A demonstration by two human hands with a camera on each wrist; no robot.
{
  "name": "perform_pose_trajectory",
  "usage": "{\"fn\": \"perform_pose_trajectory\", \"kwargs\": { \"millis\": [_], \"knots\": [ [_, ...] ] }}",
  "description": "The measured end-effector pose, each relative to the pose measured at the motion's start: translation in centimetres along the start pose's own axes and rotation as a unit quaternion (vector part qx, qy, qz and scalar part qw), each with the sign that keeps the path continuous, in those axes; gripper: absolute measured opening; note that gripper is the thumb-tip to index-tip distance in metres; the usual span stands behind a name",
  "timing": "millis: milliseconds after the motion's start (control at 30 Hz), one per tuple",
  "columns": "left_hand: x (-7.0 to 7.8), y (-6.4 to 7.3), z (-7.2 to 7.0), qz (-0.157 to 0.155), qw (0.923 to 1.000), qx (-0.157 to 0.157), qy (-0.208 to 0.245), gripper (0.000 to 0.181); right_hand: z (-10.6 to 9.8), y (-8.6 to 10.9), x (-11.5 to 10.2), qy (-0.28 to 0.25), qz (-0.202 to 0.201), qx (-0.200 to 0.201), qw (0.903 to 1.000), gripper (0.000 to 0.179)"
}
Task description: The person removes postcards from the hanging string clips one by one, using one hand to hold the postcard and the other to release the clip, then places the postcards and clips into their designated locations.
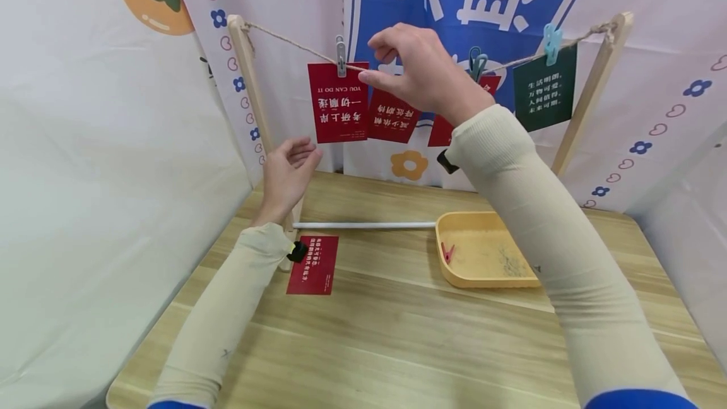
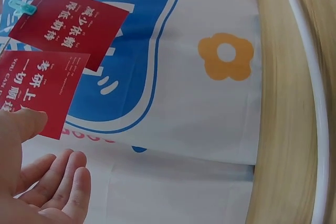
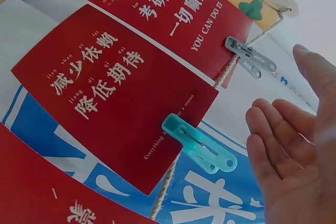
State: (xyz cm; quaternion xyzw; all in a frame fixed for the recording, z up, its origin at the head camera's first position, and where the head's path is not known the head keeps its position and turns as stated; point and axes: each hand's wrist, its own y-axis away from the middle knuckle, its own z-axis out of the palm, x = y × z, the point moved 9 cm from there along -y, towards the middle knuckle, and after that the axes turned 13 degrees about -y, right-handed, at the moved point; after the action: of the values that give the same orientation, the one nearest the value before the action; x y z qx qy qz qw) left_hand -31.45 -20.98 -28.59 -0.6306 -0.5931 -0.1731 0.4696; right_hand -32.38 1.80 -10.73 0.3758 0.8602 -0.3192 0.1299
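A red card (image 1: 341,106) hangs upside down from the twine (image 1: 289,43) under a grey clothespin (image 1: 341,59). My right hand (image 1: 428,71) is raised in front of the twine, fingers loosely bent. In the right wrist view it holds nothing and is apart from the grey clothespin and from a teal clothespin (image 3: 197,142) on a second red card (image 3: 105,93). My left hand (image 1: 288,172) is near the lower left of the first card, fingers relaxed and holding nothing. Another red card (image 1: 438,133) is partly hidden by my right arm.
Wooden posts (image 1: 250,74) carry the twine. A green card (image 1: 545,90) hangs at right under a light-blue clothespin (image 1: 551,45). On the table (image 1: 386,346) lie a red card (image 1: 320,270), a white rod (image 1: 363,225) and a yellow tray (image 1: 488,283) with a pink clothespin (image 1: 447,252) inside.
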Motion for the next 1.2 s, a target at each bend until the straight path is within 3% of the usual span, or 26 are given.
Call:
{"fn": "perform_pose_trajectory", "kwargs": {
  "millis": [333, 800, 1200],
  "knots": [
    [-0.3, -0.9, 0.3, -0.007, 0.9989, 0.006, 0.046, 0.046, 0.2, -2.0, 0.0, 0.019, 0.041, -0.013, 0.9989, 0.063],
    [0.6, -1.3, 0.6, 0.001, 0.9985, 0.021, 0.05, 0.039, 0.5, -4.1, -0.1, 0.002, 0.1, -0.027, 0.9946, 0.062],
    [0.8, -1.5, 0.2, 0.009, 0.9975, 0.042, 0.056, 0.025, 1.1, -5.9, -0.3, 0.017, 0.093, -0.076, 0.9926, 0.047]
  ]
}}
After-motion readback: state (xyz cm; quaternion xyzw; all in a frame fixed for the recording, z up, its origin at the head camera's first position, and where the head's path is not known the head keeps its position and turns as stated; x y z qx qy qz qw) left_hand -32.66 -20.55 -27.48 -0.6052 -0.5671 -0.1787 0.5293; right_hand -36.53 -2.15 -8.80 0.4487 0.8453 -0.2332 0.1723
